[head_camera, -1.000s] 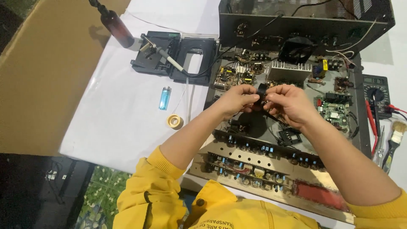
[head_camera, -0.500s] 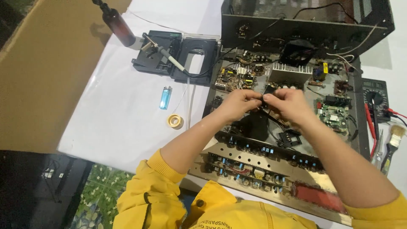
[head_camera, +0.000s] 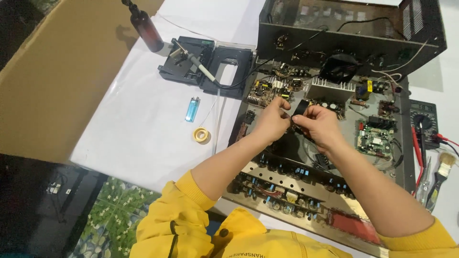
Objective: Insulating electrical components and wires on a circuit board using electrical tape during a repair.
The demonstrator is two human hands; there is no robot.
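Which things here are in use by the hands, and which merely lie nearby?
In use: left hand and right hand pinching a small black part over the opened amplifier chassis.
Lying about: blue lighter, solder roll, brush, multimeter, dark bottle.

A white-covered table carries an opened amplifier chassis, blue lighter and solder roll.

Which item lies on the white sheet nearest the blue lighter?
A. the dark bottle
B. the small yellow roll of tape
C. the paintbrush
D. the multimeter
B: the small yellow roll of tape lies just below and right of the blue lighter on the white sheet, closer than the dark bottle, paintbrush or multimeter.
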